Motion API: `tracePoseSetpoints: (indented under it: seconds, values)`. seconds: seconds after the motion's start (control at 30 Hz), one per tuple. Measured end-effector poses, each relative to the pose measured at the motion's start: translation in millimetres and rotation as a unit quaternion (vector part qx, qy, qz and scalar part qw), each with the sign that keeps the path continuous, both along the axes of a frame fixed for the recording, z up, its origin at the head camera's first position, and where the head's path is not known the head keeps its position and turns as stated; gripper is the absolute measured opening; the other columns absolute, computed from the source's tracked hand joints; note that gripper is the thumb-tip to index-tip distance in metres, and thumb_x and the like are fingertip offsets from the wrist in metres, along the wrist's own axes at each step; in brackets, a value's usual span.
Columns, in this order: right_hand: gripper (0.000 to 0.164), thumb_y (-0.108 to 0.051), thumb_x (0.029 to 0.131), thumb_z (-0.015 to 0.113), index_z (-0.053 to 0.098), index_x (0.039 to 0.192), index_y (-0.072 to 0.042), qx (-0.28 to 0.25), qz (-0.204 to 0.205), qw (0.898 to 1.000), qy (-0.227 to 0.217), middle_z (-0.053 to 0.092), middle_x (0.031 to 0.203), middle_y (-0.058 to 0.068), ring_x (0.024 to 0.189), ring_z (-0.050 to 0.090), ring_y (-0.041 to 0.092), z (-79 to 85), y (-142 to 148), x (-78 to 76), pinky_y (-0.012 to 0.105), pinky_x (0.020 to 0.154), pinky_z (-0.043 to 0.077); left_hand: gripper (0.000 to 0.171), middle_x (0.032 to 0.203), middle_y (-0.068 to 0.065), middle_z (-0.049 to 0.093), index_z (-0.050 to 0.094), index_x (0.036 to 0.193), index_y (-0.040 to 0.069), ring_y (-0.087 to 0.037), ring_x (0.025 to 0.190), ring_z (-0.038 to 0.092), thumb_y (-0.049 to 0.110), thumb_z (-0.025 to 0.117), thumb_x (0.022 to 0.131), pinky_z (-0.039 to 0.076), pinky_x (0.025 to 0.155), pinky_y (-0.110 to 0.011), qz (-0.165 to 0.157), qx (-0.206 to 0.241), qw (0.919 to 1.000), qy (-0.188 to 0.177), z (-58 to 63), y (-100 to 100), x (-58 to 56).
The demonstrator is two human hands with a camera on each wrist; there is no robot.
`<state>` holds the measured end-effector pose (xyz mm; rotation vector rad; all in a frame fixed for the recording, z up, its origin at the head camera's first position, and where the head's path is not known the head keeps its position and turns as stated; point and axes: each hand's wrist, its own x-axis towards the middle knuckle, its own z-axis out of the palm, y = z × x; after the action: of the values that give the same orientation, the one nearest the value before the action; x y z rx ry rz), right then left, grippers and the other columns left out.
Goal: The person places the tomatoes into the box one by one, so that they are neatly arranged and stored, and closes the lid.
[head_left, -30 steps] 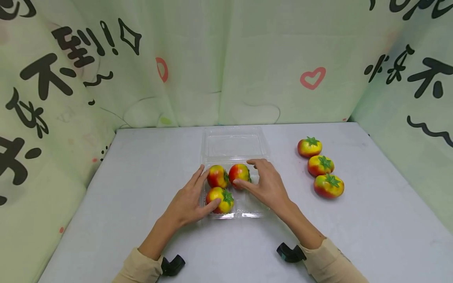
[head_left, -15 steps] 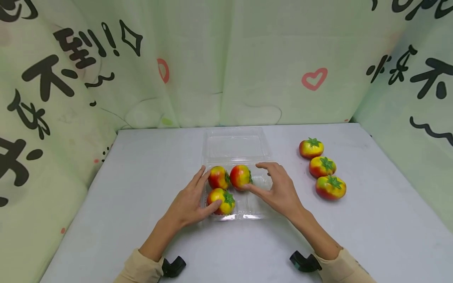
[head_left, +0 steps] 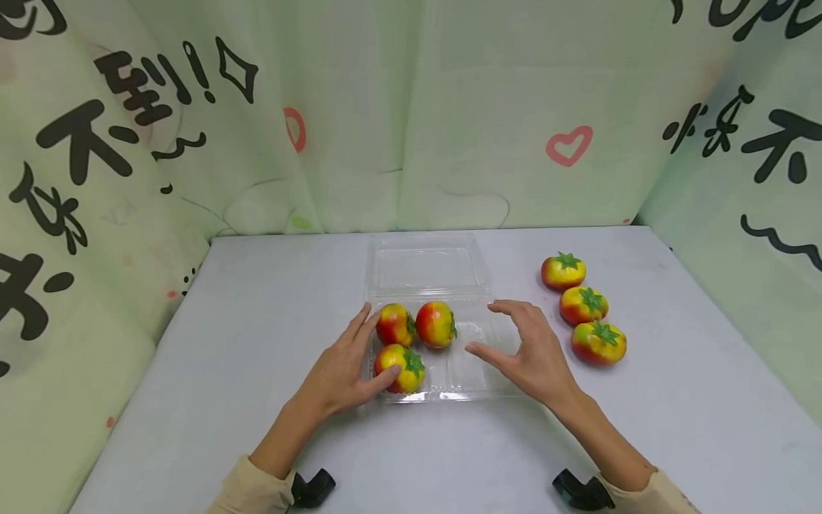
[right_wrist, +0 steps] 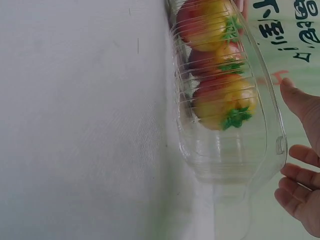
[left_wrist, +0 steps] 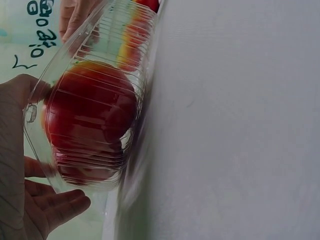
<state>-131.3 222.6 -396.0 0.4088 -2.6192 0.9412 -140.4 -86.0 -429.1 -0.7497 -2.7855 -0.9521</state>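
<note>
A clear plastic clamshell box (head_left: 462, 382) lies on the table with its lid (head_left: 429, 263) folded back. In its left part sit a rear-left tomato (head_left: 395, 325), a front-left tomato (head_left: 399, 368) and a tomato (head_left: 436, 325) beside the rear one, all red and yellow with green tops. My left hand (head_left: 345, 371) rests at the box's left side, fingers spread, thumb over the front-left tomato. In the left wrist view the left hand's fingers (left_wrist: 60, 210) lie outside the box wall. My right hand (head_left: 536, 357) hovers over the box's right side, thumb and fingers apart, holding nothing.
Several tomatoes stand outside the box: a back one (head_left: 563, 271), a middle one (head_left: 583, 305) and a front one (head_left: 599, 343), in a row on the white table (head_left: 681, 400). A pale green printed curtain (head_left: 481, 107) closes off the back and sides.
My right hand has moved right, away from the rear tomato nearest it, which stays in the box. My left hand has kept its place.
</note>
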Motion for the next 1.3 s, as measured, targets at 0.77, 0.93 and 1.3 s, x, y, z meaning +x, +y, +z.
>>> tracePoseSetpoints:
  seconds: [0.77,0.93,1.3]
  values:
    - [0.063,-0.026,0.078,0.090,0.062,0.129,0.000,0.010,-0.042,0.999,-0.012,0.064,0.128,0.019,0.119,0.054,0.038,-5.0,27,6.9,0.062,0.098,0.049,0.088,0.165,-0.020,0.029,0.035,0.159,0.008,-0.040,0.135,0.054,0.046,0.071,0.089,0.052,0.103,-0.054,0.003,-0.002,1.0000,0.000,3.3,1,-1.4]
    - [0.062,-0.025,0.079,0.090,0.062,0.128,-0.001,0.007,-0.052,0.999,-0.014,0.065,0.126,0.020,0.117,0.055,0.039,-5.7,35,10.3,0.062,0.097,0.048,0.087,0.166,-0.020,0.028,0.034,0.159,0.008,-0.040,0.135,0.054,0.045,0.071,0.090,0.052,0.103,-0.054,0.004,0.001,1.0000,-0.002,2.8,1,-0.8]
    - [0.062,-0.022,0.078,0.090,0.062,0.128,0.001,0.007,-0.071,0.997,0.001,0.064,0.125,0.020,0.117,0.053,0.038,-6.5,52,14.3,0.055,0.094,0.048,0.088,0.166,-0.019,0.027,0.033,0.160,0.008,-0.040,0.136,0.052,0.046,0.070,0.090,0.052,0.103,-0.054,0.003,-0.003,1.0000,-0.009,1.5,0,0.6]
